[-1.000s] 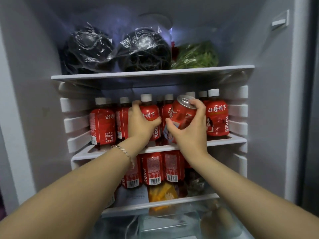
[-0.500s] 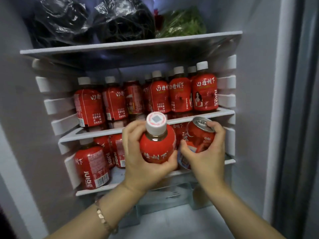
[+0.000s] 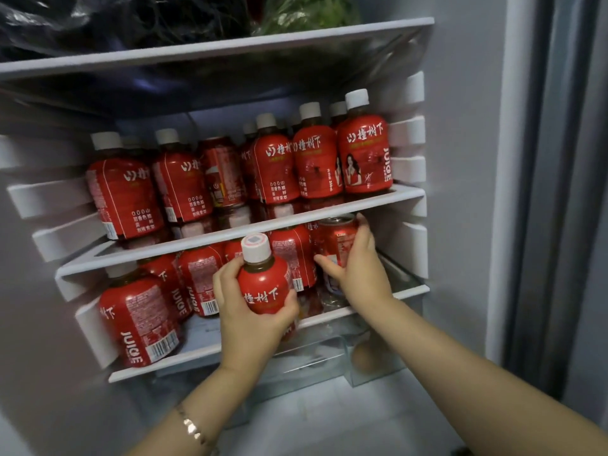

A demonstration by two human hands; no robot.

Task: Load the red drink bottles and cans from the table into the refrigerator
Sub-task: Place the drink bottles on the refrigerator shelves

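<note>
I face the open refrigerator. My left hand [image 3: 245, 315] grips a red drink bottle [image 3: 263, 281] with a white cap, held upright just in front of the lower shelf [image 3: 332, 315]. My right hand [image 3: 357, 266] holds a red can [image 3: 335, 240] inside the right end of that lower shelf, right of the bottles standing there. Several red bottles [image 3: 296, 169] and one red can [image 3: 223, 172] fill the middle shelf [image 3: 230, 232]. More red bottles [image 3: 138, 320] stand on the lower shelf's left and centre.
Dark plastic bags [image 3: 98, 18] and bagged greens [image 3: 309, 11] lie on the top shelf [image 3: 214, 49]. A clear drawer [image 3: 362, 360] sits under the lower shelf. The fridge's right wall [image 3: 467, 192] and the door frame [image 3: 539, 192] close off the right side.
Both hands have come down from the middle shelf to the lower one. The right hand has pushed the can in onto the lower shelf's right end; the left has carried its bottle lower.
</note>
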